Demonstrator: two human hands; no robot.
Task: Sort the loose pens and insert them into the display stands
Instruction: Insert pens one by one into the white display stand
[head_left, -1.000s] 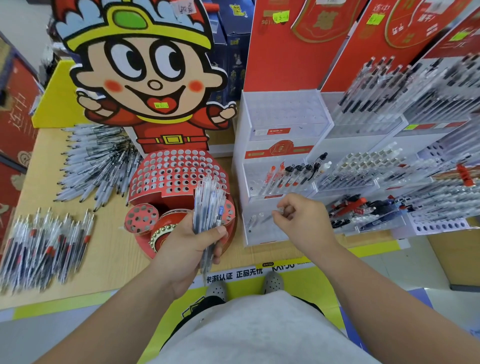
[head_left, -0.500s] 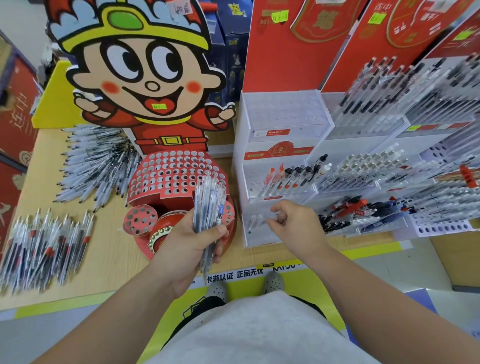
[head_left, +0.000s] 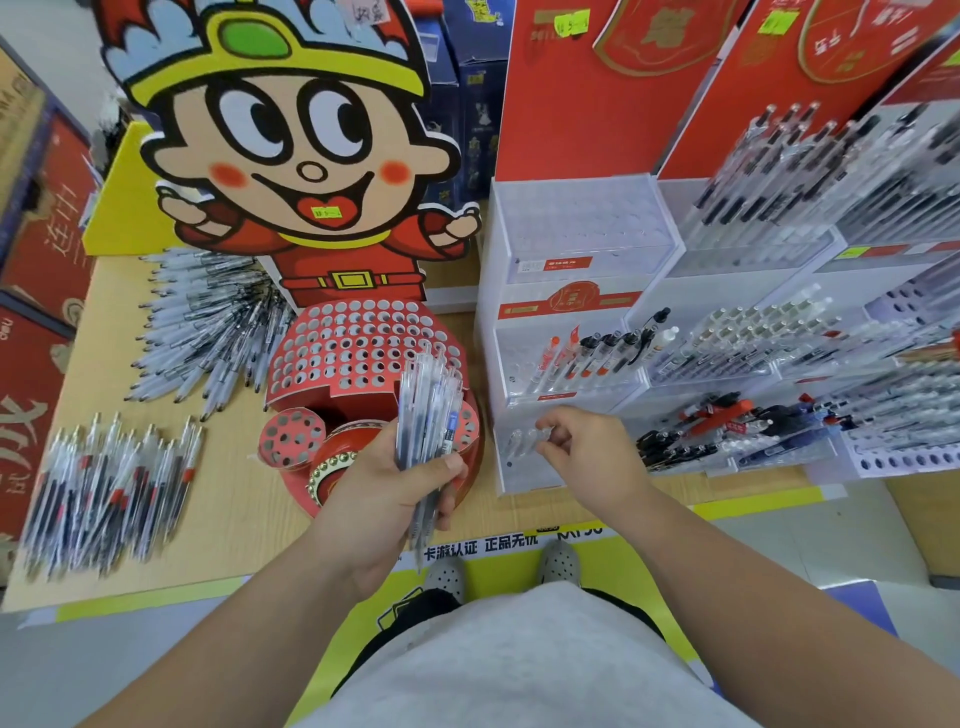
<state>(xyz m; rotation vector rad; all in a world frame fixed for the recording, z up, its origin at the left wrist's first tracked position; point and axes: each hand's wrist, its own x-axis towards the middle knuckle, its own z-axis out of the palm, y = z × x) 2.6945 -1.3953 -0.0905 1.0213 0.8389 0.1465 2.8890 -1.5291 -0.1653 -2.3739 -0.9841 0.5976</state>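
The left hand (head_left: 384, 488) was wrapped tight round a bunch of pens (head_left: 428, 410), held upright in front of the red stand with holes (head_left: 358, 353). The right hand (head_left: 587, 452) had its fingers curled, pinching the top of a clear pen (head_left: 540, 433) at the bottom shelf of the white stand (head_left: 571, 306). More loose pens (head_left: 208, 327) lay in piles on the wooden table (head_left: 249, 499).

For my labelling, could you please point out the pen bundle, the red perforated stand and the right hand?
pen bundle (head_left: 428, 410): head view, mid barrels.
red perforated stand (head_left: 353, 351): head view, holed top.
right hand (head_left: 592, 452): head view, its back.
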